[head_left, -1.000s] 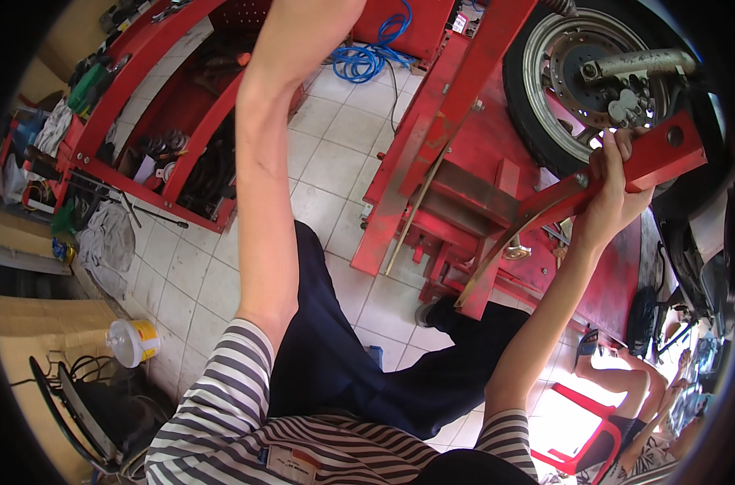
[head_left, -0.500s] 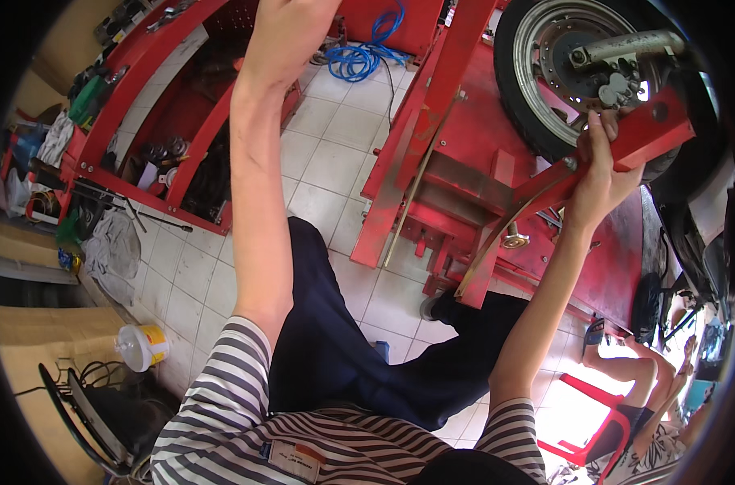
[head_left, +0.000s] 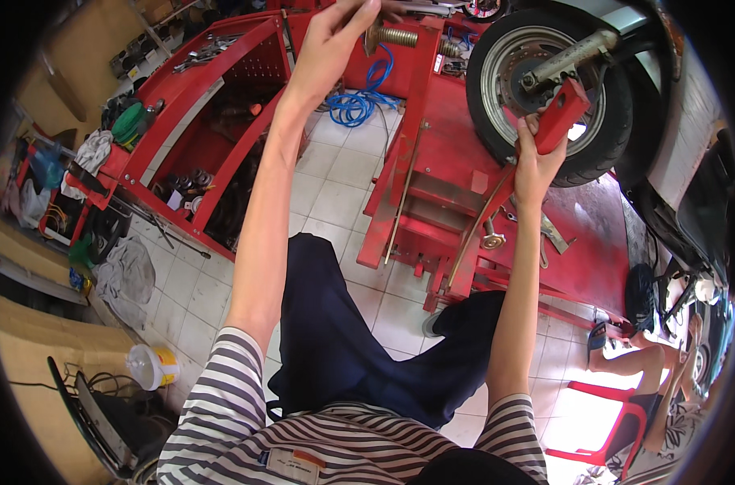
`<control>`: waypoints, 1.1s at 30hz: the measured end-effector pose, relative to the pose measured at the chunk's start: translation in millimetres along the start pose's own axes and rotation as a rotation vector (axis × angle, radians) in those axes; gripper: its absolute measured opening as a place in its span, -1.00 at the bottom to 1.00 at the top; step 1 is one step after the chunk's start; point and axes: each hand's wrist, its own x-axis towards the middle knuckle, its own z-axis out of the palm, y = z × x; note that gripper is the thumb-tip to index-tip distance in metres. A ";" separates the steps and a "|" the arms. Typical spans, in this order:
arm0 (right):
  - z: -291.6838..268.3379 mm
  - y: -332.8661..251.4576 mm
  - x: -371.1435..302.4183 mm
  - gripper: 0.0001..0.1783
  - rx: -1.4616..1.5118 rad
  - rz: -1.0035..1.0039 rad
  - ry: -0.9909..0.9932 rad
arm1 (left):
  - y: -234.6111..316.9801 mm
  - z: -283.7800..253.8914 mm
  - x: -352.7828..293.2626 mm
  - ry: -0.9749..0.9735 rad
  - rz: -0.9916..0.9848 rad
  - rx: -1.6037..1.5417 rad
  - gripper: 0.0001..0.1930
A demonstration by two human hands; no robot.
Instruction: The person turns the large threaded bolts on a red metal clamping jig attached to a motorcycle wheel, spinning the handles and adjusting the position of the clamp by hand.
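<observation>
High in the view, my left hand [head_left: 325,50] closes round the end of a threaded screw [head_left: 400,37], by a rusty plate; part of its grip is cut off by the upper edge. The screw points toward an upright red frame post [head_left: 422,89]. My right hand [head_left: 536,168] is wrapped round a red square metal bar [head_left: 563,115], which tilts up in front of a motorbike wheel [head_left: 482,113]. Below that hand, a second screw with a round brass-coloured end [head_left: 492,239] sits by the red lift platform [head_left: 455,121].
Left stands a red tool cabinet [head_left: 222,158] with tools on top. A coiled blue hose [head_left: 353,107] lies on the tiles behind. A white bucket [head_left: 151,368] and grey rag [head_left: 126,271] are at left. At lower right, a person [head_left: 646,368] sits near a red chair [head_left: 618,420].
The view has tilted up, bringing the left screw into sight. My right hand and the red bar appear further left, still held. My left hand remains raised.
</observation>
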 end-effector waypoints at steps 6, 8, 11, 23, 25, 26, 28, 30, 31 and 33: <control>-2.3 -4.8 -3.4 -0.68 0.013 -0.004 -0.002 | -15.0 20.2 -12.0 0.100 0.152 -0.289 -0.73; -4.1 -6.8 -4.4 -0.68 0.014 -0.013 -0.004 | -18.7 25.3 -18.4 0.132 0.130 -0.372 -0.74; -3.3 -5.5 -5.1 -0.68 0.011 -0.018 -0.005 | -36.9 22.6 -34.0 0.121 -0.117 -0.165 -0.71; -3.5 3.7 -0.9 -0.70 -0.009 0.008 0.029 | -30.4 35.6 -12.8 0.240 0.163 -0.332 -0.57; -1.4 3.9 -2.1 -0.67 0.010 0.010 0.027 | -31.2 23.6 -19.5 0.155 0.080 -0.258 -0.56; 0.4 2.2 -3.4 -0.67 0.016 0.019 0.037 | -35.0 20.5 -11.9 0.140 0.135 -0.192 -0.55; -1.5 4.2 -4.5 -0.64 0.008 0.010 0.040 | -46.1 14.8 -14.3 0.193 0.051 -0.084 -0.56; 1.2 5.6 -4.9 -0.63 0.030 0.000 0.044 | -71.3 10.2 -14.1 0.254 -0.049 0.045 -0.56; -0.2 4.4 -7.6 -0.62 0.031 0.005 0.054 | -83.3 12.3 -16.9 0.271 -0.108 0.104 -0.56; -4.8 5.7 -4.8 -0.63 0.024 -0.016 0.050 | -92.4 24.1 -22.2 0.228 -0.044 0.005 -0.57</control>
